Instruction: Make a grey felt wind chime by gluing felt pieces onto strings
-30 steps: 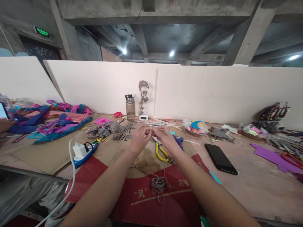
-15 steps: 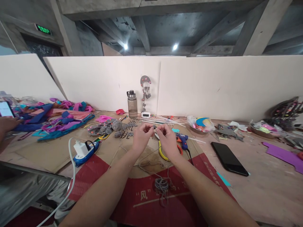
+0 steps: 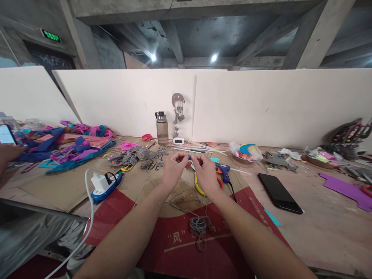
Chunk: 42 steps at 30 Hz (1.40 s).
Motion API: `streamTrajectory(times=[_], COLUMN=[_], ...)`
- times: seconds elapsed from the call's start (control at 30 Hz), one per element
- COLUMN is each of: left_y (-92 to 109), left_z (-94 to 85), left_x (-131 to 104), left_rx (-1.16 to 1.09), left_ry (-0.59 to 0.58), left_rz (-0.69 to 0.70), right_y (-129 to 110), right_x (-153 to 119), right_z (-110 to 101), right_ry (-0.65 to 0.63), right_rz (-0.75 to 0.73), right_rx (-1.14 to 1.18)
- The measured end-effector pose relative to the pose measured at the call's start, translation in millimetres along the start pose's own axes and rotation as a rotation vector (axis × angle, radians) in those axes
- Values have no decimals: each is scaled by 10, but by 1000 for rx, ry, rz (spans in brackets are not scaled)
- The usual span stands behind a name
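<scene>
Head view: left hand (image 3: 174, 169), right hand (image 3: 205, 173) pinch tiny dark piece (image 3: 190, 157) beyond loose grey yarn coil (image 3: 198, 224); tugging could cause knots.

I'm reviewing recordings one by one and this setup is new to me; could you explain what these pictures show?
There is no machine here, just a person's bare left hand and right hand. One camera, worn on that person's head, looks forward and down. The fingertips of both hands meet at a small dark piece, too small to identify. On the table are a tangle of grey yarn on cardboard, a glue gun, a black phone and an upright bottle. At far left is another person's hand.
</scene>
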<state>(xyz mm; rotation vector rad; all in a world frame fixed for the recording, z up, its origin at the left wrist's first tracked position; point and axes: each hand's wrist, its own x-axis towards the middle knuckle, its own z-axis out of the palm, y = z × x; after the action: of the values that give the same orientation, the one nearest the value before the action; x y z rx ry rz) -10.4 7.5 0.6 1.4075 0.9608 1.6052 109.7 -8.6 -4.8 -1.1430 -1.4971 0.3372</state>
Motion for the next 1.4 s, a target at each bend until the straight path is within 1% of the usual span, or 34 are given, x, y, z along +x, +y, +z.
streamTrajectory(times=[0.2,0.4,0.57,0.7,0.83,0.93,1.1,1.23,1.4], left_y=[-10,-19,-57,-87,-112,-145,-188,-177,-158], left_z=[-5,8,7,9,12,5,-14,-22,-20], left_x=[15,5,10,16,31,54,78,71,75], left_rx=[-41,-48,-54,-65,-92,-119,-210,-261,-202], left_ry=[-15,-18,-44,-83,-152,-205,-271,-359,-341], left_rz=[-28,-34,-29,-28,-38,-47,-76,-125,-184], right_y=[-71,-50,-54,-49,7,52,74,97,117], right_x=[-11,-3,-3,1,22,47,73,70,44], right_z=[-3,15,14,2,-21,-43,-83,-110,-112], right_ry=[-12,10,24,16,11,31,-51,-26,-24], right_rz=[12,18,23,30,61,89,100,125,90], right_rx=[-27,-36,-75,-92,-100,-53,32,34,-47])
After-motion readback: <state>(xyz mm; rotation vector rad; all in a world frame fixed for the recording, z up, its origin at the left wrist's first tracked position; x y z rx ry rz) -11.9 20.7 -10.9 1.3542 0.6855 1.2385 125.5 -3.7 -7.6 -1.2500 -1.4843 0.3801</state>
